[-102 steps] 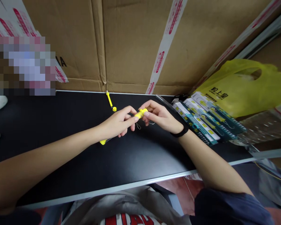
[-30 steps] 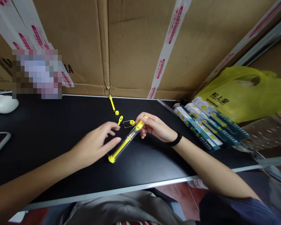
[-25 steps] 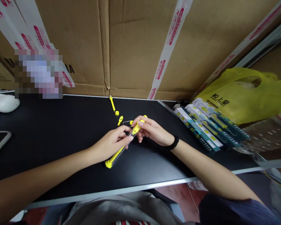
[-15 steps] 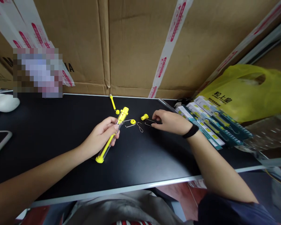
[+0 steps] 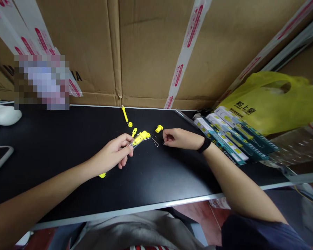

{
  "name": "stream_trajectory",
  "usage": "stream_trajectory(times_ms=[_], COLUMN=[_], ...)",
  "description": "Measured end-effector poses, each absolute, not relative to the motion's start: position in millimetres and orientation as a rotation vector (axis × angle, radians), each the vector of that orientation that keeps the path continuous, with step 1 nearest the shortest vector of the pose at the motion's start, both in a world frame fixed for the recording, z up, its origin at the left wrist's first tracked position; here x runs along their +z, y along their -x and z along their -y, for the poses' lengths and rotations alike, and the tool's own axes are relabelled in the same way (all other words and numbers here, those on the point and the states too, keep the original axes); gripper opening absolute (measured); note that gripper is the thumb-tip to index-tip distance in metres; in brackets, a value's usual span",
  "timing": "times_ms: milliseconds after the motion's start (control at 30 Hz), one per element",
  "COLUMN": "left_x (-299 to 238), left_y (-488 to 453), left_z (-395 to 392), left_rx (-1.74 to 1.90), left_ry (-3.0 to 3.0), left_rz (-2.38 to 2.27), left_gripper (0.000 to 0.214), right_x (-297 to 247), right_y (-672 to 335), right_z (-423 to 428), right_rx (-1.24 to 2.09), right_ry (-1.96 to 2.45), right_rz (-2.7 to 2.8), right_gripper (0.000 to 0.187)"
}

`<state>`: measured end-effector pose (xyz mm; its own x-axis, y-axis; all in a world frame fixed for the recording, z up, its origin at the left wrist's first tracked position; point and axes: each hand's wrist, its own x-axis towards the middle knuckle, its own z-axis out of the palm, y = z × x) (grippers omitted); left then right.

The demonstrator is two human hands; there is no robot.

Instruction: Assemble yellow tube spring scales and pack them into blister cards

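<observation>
My left hand (image 5: 114, 152) is closed around a clear plastic tube with yellow fittings (image 5: 138, 139). The tube lies tilted across the palm; its yellow lower end shows below the wrist, and the fingers hide its middle. Its upper end covers most of the yellow ring with bent wire. My right hand (image 5: 182, 138) is pinched, with a bent metal wire (image 5: 164, 142) just showing at its fingertips. Between the hands lies a looped wire hook (image 5: 154, 141). A short yellow plastic fitting (image 5: 159, 128) sits just beyond my right fingers.
Farther back on the black table (image 5: 151, 184) lie a thin yellow rod (image 5: 124, 114) and a small yellow ring (image 5: 130, 124). Printed boxes (image 5: 224, 135) and a yellow plastic bag (image 5: 273, 104) stand at right. Large cardboard (image 5: 151, 52) borders the back edge.
My left hand has turned the tube, and its top has dipped rightward over the yellow ring. My right hand has moved slightly left and closed on the bent wire, lifting it.
</observation>
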<state>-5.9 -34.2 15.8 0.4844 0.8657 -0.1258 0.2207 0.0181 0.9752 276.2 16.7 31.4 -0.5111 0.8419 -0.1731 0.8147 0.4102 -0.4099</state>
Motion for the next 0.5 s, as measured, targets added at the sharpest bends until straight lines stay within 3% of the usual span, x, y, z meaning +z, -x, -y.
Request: stream_trajectory(times_ms=[233, 500], left_x=[9, 7], left_y=[0, -5], left_z=[41, 45], left_rx=[0.550, 0.561], left_ry=[-1.428, -1.313], left_rz=[-0.965, -0.968], left_gripper=[0.031, 0.034], right_x=[28, 21], right_y=[-236, -216], right_z=[16, 36], right_rx=[0.987, 0.453], right_ry=[1.016, 1.026], right_rz=[2.381, 2.291], right_gripper=[0.006, 0.013])
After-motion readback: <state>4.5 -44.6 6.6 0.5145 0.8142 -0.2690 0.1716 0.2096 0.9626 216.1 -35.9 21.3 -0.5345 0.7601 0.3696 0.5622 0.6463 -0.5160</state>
